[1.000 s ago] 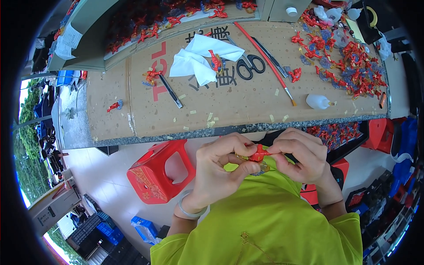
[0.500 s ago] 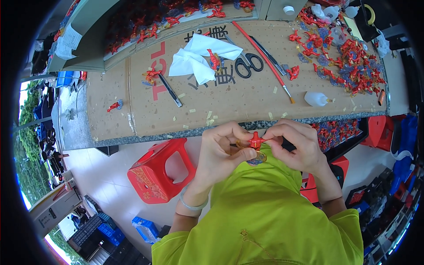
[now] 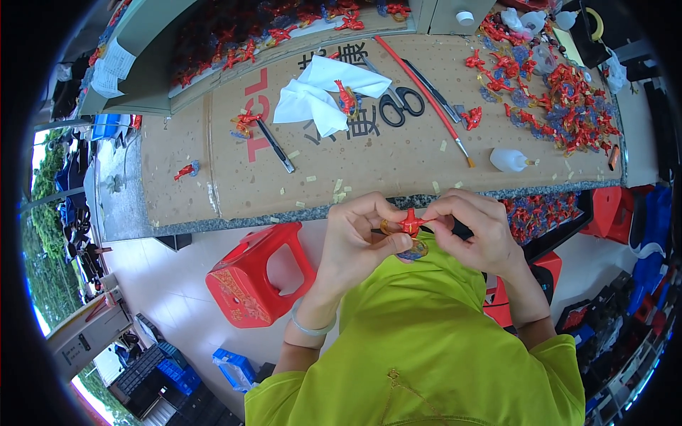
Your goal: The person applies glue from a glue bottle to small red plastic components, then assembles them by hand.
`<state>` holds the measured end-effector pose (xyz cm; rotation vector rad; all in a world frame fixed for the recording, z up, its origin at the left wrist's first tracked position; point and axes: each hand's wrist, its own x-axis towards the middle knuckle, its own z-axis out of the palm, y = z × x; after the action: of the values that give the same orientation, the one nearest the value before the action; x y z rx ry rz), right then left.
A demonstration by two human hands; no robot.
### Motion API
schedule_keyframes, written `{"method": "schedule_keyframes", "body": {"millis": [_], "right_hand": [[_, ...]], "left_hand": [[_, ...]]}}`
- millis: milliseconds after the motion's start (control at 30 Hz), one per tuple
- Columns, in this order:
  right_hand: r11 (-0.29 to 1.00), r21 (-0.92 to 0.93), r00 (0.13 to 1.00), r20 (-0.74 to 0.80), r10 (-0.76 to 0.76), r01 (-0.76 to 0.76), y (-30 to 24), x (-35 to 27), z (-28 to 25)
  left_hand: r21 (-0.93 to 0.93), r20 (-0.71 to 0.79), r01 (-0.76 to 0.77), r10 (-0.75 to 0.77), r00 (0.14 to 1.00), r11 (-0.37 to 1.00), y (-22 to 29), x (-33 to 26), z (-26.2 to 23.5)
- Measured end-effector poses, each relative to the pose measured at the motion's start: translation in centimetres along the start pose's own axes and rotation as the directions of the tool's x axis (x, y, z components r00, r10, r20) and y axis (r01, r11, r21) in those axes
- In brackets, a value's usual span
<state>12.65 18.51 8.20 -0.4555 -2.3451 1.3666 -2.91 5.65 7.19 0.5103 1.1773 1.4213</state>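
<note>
A small red figurine [image 3: 410, 223] with a clear bluish and amber base is held up just off the table's front edge. My left hand [image 3: 362, 238] is closed on it, thumb and fingers gripping its left side and base. My right hand [image 3: 474, 231] pinches the tip of the figurine's outstretched right-hand part between thumb and forefinger. Whether a tiny piece sits in that pinch is too small to tell. Beyond my hands, another red figurine [image 3: 346, 98] rests on a crumpled white cloth [image 3: 310, 106].
Cardboard [image 3: 234, 177] covers the table. On it lie scissors [image 3: 401, 106], a red-handled brush [image 3: 426, 92], tweezers [image 3: 275, 145] and a white squeeze bottle [image 3: 509, 160]. A pile of figurines [image 3: 575, 106] fills the right side. A red stool [image 3: 245, 291] stands below, left.
Both hands stay in nearly the same place. The figurine has shifted very slightly, its base turning a little; the things on the table have not moved.
</note>
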Motion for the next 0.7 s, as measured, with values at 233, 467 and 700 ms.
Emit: {"method": "schedule_keyframes", "body": {"millis": [233, 467, 700], "right_hand": [[0.999, 0.006, 0.999, 0.008, -0.039, 0.038, 0.2, 0.1, 0.0], [0.998, 0.007, 0.998, -0.012, -0.054, 0.055, 0.0, 0.2, -0.1], [0.998, -0.004, 0.998, -0.010, -0.058, 0.058, -0.1, 0.2, 0.0]], "left_hand": [[0.007, -0.022, -0.004, 0.004, 1.000, 1.000, 0.5, -0.2, 0.5], [0.144, -0.063, -0.025, 0.035, 0.997, 0.989, 0.9, -0.4, 0.9], [0.151, -0.061, -0.035, 0.044, 0.997, 0.988, 0.8, -0.5, 0.8]]}}
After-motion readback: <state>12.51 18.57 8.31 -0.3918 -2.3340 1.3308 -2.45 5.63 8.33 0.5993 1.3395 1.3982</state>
